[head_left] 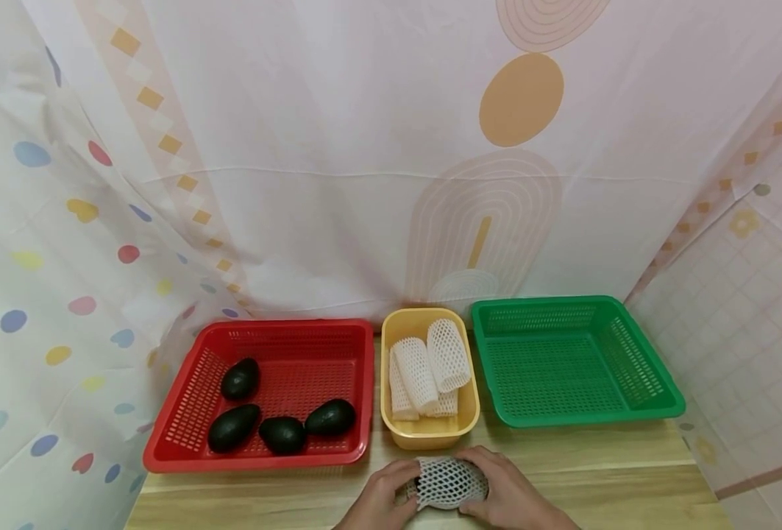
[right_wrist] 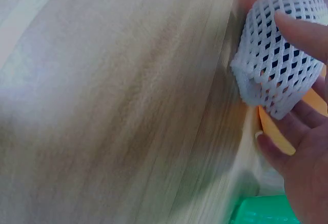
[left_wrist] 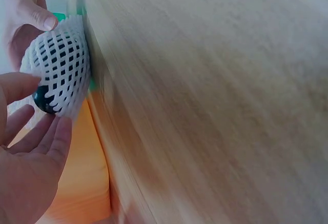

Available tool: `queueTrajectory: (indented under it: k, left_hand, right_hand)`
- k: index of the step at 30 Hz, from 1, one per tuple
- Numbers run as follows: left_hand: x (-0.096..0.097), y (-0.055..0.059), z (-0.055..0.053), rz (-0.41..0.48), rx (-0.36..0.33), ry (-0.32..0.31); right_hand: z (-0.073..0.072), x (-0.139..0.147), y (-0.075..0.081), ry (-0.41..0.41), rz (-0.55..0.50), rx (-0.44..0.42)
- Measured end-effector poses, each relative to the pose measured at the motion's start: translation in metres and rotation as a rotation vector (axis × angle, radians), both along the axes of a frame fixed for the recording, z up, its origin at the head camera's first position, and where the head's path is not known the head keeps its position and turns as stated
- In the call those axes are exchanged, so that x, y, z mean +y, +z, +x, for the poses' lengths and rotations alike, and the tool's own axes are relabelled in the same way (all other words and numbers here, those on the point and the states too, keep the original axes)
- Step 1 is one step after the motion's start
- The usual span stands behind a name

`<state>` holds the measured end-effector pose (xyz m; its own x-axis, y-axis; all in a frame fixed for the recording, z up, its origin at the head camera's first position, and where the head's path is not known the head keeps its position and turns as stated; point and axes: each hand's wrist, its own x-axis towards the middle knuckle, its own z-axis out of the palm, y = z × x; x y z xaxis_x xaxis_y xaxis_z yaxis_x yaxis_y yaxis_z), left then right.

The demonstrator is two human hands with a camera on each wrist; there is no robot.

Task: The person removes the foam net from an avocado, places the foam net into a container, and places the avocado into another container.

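Note:
A dark avocado (left_wrist: pixel 42 100) sits inside a white foam net sleeve (head_left: pixel 449 482) at the front of the table, its bare end poking out on the left hand's side. My left hand (head_left: pixel 385 495) holds that left end between thumb and fingers. At the other end, my right hand (head_left: pixel 508 492) grips the sleeve, its thumb lying on the mesh in the right wrist view. There the sleeve's edge (right_wrist: pixel 248 83) extends loosely past the fruit. Most of the avocado shows only through the mesh holes.
A red basket (head_left: pixel 291 333) on the left holds several avocados (head_left: pixel 233 427). Behind the hands stands a yellow bin (head_left: pixel 430 438) with several foam net sleeves (head_left: pixel 417 372). To its right lies a green basket (head_left: pixel 576 421). Patterned curtains (head_left: pixel 338 221) hang behind the wooden table (head_left: pixel 629 478).

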<state>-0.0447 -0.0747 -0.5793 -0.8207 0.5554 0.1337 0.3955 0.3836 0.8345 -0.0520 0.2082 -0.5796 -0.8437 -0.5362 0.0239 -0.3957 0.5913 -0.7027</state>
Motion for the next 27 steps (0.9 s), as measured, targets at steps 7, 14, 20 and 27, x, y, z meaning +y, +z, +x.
queueTrajectory:
  k: [7, 14, 20, 27]
  left_hand:
    - [-0.004, -0.065, -0.011, -0.006, -0.072, -0.029]
    - [-0.005, -0.074, -0.014, -0.108, -0.155, -0.013]
    - [-0.003, -0.064, -0.014, -0.082, -0.201, -0.028]
    - [0.006, -0.062, -0.016, -0.103, -0.223, 0.012]
  right_hand:
    - [0.0, 0.001, -0.001, 0.013, -0.129, -0.11]
    - [0.0, 0.0, -0.003, 0.036, -0.195, -0.12]
    - [0.0, -0.002, -0.003, 0.049, -0.246, -0.093]
    - [0.001, -0.004, -0.006, 0.06, -0.29, -0.068]
